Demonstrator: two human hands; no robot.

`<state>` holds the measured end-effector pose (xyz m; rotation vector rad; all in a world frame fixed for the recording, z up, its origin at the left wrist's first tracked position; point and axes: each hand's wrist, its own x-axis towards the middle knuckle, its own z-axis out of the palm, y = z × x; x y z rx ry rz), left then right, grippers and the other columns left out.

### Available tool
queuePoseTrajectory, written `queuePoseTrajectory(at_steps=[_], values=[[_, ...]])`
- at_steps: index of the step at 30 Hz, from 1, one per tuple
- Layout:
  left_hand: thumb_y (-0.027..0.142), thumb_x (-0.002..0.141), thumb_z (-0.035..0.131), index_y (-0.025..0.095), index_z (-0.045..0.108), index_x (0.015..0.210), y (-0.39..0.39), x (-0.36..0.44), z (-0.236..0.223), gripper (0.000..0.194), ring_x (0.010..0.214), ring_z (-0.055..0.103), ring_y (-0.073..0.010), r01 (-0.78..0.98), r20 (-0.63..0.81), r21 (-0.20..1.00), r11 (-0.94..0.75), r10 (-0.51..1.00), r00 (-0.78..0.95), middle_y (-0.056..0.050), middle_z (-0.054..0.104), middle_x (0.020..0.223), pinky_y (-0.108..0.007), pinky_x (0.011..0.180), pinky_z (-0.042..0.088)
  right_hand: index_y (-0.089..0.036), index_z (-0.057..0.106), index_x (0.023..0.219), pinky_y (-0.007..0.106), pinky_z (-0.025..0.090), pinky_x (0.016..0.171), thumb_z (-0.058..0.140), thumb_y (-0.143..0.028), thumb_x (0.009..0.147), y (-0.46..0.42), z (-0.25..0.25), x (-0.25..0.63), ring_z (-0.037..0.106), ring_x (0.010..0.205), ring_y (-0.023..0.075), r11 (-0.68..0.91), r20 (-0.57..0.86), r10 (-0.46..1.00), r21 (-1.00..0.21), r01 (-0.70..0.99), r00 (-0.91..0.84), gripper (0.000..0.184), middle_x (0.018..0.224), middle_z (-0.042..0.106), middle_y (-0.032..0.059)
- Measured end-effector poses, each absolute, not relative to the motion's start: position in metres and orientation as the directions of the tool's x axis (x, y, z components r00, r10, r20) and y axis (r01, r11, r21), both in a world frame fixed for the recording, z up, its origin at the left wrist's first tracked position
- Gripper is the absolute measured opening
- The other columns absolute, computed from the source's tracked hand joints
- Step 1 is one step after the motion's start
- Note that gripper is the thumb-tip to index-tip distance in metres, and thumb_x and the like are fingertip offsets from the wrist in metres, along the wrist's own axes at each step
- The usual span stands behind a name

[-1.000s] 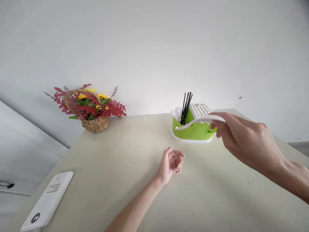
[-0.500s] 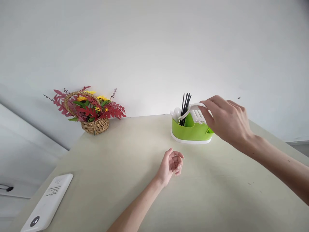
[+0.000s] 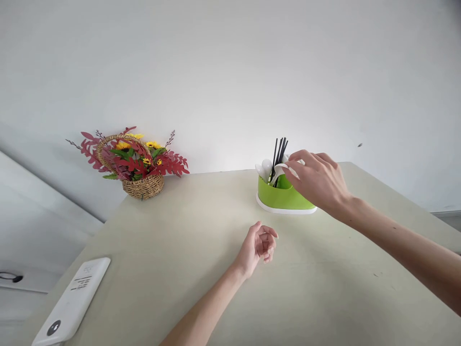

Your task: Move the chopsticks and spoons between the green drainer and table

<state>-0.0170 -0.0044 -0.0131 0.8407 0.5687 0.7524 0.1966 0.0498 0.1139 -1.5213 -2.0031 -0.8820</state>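
A white spoon point(image 3: 277, 171) is pinched between the thumb and fingers of my right hand point(image 3: 319, 180), over the green utensil holder point(image 3: 275, 196). Its lower end slants down into the holder's left part, beside two upright white spoons point(image 3: 265, 168) and several black chopsticks point(image 3: 279, 156). My right hand covers the holder's right side and much of the white rack there. Below the holder, my left hand point(image 3: 256, 248) rests on its side on the table with fingers loosely curled and apart, holding nothing.
A woven basket point(image 3: 144, 188) of red leaves and yellow flowers stands at the back left of the table point(image 3: 173, 250), near the wall. At the front left lies a long white case point(image 3: 74, 300) with a round dark mark. A cabinet with a dark handle point(image 3: 16, 278) is at far left.
My right hand has moved left and slightly down, bringing the white spoon lower into the holder's left part. My left hand keeps its pose; the view has shifted slightly.
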Motion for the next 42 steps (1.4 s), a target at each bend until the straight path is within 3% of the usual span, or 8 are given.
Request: queuePoseTrajectory(at_steps=[9,21,32,37,42], values=[[0.064,0.095,0.051,0.017,0.063,0.088,-0.003,-0.017,-0.015,0.049,0.046,0.032,-0.0090,-0.374,-0.155,0.807,0.458,0.774,0.614,0.004,0.048,0.059,-0.025,0.046,0.027,-0.019,0.082,0.094,0.044,0.048,0.097,0.050,-0.029,0.106,0.065,0.095,0.193,0.069,0.101,0.0276,0.201,0.644,0.708,0.212,0.956,-0.291,0.036,0.122,0.074,0.0116],[0.062,0.094,0.057,0.017,0.062,0.090,-0.004,-0.017,-0.014,0.045,0.047,0.031,-0.0080,-0.349,-0.168,0.823,0.448,0.779,0.604,0.005,0.047,0.062,-0.025,0.047,0.029,-0.020,0.083,0.089,0.049,0.045,0.103,0.055,-0.025,0.103,0.067,0.083,0.187,0.063,0.124,0.0317,0.252,0.632,0.689,0.251,0.935,-0.356,0.031,0.127,0.073,0.0135],[0.055,0.095,0.059,0.018,0.060,0.091,-0.005,-0.018,-0.011,0.038,0.049,0.031,-0.0083,-0.300,-0.172,0.855,0.424,0.776,0.606,0.006,0.046,0.063,-0.025,0.049,0.029,-0.021,0.082,0.095,0.051,0.040,0.111,0.056,-0.041,0.105,0.065,0.078,0.188,0.060,0.129,0.0318,0.326,0.631,0.681,0.193,0.926,-0.371,0.034,0.130,0.071,0.0136],[0.055,0.093,0.063,0.018,0.059,0.091,-0.006,-0.018,-0.008,0.037,0.050,0.032,-0.0085,-0.288,-0.166,0.871,0.399,0.790,0.590,0.006,0.045,0.063,-0.025,0.049,0.029,-0.019,0.076,0.119,0.056,0.041,0.113,0.063,-0.047,0.099,0.064,0.074,0.192,0.052,0.140,0.0377,0.331,0.629,0.682,0.191,0.924,-0.374,0.036,0.142,0.064,0.0172],[0.056,0.093,0.064,0.019,0.059,0.091,-0.006,-0.018,-0.008,0.038,0.051,0.032,-0.0082,-0.271,-0.174,0.877,0.397,0.788,0.590,0.007,0.044,0.063,-0.025,0.050,0.030,-0.010,0.053,0.149,0.058,0.042,0.116,0.060,-0.052,0.098,0.065,0.069,0.202,0.043,0.148,0.0420,0.295,0.608,0.731,0.128,0.947,-0.310,0.066,0.159,0.048,0.0250]])
